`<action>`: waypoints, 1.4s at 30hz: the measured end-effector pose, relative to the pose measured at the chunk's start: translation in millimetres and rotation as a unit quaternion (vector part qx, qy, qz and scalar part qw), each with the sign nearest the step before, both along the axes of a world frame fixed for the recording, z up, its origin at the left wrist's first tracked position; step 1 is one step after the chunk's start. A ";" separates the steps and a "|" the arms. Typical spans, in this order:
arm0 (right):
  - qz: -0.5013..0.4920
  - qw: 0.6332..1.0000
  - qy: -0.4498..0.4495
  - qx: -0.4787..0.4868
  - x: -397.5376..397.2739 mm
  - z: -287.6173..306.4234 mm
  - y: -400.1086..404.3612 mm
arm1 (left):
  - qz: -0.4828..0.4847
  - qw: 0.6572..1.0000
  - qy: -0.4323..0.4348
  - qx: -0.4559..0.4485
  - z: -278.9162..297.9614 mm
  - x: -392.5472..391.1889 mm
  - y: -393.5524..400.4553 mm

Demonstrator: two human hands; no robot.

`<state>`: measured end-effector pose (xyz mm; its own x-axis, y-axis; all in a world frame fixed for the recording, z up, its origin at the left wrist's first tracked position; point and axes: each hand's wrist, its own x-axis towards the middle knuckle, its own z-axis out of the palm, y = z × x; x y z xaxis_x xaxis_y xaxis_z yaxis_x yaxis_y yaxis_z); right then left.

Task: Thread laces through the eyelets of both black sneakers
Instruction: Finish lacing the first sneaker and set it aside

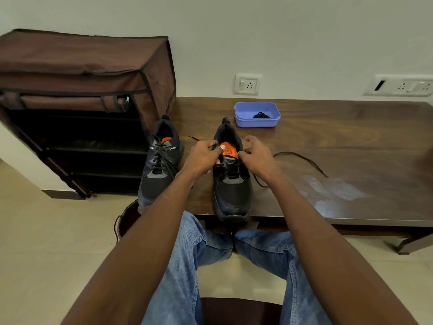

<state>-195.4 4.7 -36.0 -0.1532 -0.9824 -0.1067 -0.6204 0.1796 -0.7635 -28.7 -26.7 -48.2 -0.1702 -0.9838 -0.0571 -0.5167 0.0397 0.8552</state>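
Black mesh makes up both sneakers, which stand side by side at the near edge of the desk (pixel 328 141), toes toward the person, probably so the eyelets face up within easy reach. The left sneaker (pixel 160 167) sits at the desk's near left corner, its toe hanging over the edge; its lace already crosses up the tongue, so it looks finished or nearly so. Small light lettering on its collar seems to read "CLYMB", though it is too small to be sure.

The right sneaker (pixel 230 179) is the one in hand. The left hand (pixel 202 156) is curled at the collar's left side, thumb pressed into the opening against the orange insole (pixel 228 150), likely steadying the shoe and spreading the top. The right hand (pixel 256 153) pinches at the upper right eyelets, where the lace (pixel 302 158) must be; the exact pinch is hidden by the fingers. From there the lace's loose end loops out across the desk to the right, left slack so it can feed freely. Another lace tip shows behind the left hand. The insole carries print that includes "AIR"; the rest is unreadable.

Toward the far edge sits a blue plastic tub (pixel 257 114) holding a small dark bundle, perhaps spare lace. A brown fabric shoe rack (pixel 82 73) stands beside the desk's left end.
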 end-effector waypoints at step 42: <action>-0.122 0.992 0.001 -0.042 -5.0 1.9 5.7 | 0.000 1.000 0.012 -0.002 -4.1 -0.6 -2.6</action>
